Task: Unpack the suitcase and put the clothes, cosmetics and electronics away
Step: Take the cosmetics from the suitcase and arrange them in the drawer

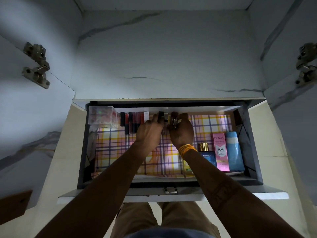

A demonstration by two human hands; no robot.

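Right hand [181,130] grip: small bottle [173,119] | lipsticks [132,121]: six | boxes: two

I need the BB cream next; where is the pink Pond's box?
The pink Pond's box lies at the drawer's right side, between the blue perfume bottle and the blue tube.

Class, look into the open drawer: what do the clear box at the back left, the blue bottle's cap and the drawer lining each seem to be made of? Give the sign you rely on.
Clear box: probably hard, glossy plastic; its contents show through the walls.
Cap: shiny gold, metal or metallised plastic; it glints.
Lining: likely printed paper or thin sheet, lying flat with a checked pattern.
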